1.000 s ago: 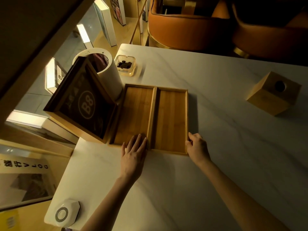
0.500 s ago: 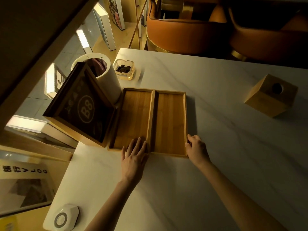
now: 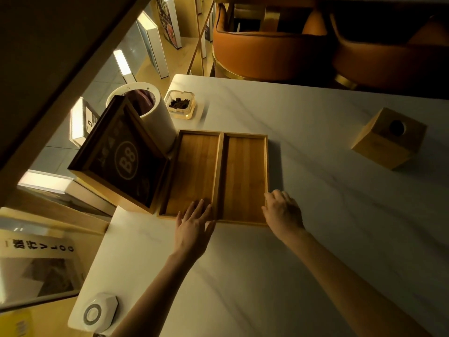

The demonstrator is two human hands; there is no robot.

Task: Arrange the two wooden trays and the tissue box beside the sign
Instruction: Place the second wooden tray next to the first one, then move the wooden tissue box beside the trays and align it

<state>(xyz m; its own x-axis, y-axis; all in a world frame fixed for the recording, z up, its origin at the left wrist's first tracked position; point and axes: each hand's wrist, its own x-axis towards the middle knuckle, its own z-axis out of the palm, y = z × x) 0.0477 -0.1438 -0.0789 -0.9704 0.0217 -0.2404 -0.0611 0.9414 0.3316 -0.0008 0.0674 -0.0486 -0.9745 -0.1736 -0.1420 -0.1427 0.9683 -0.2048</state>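
Observation:
Two shallow wooden trays lie side by side on the white marble table. The left tray [image 3: 192,171] touches the dark framed "B8" sign [image 3: 121,156], and the right tray [image 3: 245,176] sits flush against the left one. My left hand [image 3: 194,227] rests flat with spread fingers on the near edge where the trays meet. My right hand [image 3: 281,210] presses its curled fingers against the near right corner of the right tray. The wooden cube tissue box [image 3: 388,138], with a round hole on top, stands apart at the far right.
A white cylindrical bin [image 3: 155,117] stands behind the sign. A glass ashtray [image 3: 180,104] with dark contents sits at the table's far left corner. A white octagonal device [image 3: 99,311] lies at the near left corner. Orange chairs [image 3: 279,45] stand beyond the table, bookshelves to the left.
The hands have hardly shifted. The view has tilted slightly, so the table and trays appear a little lower in the frame.

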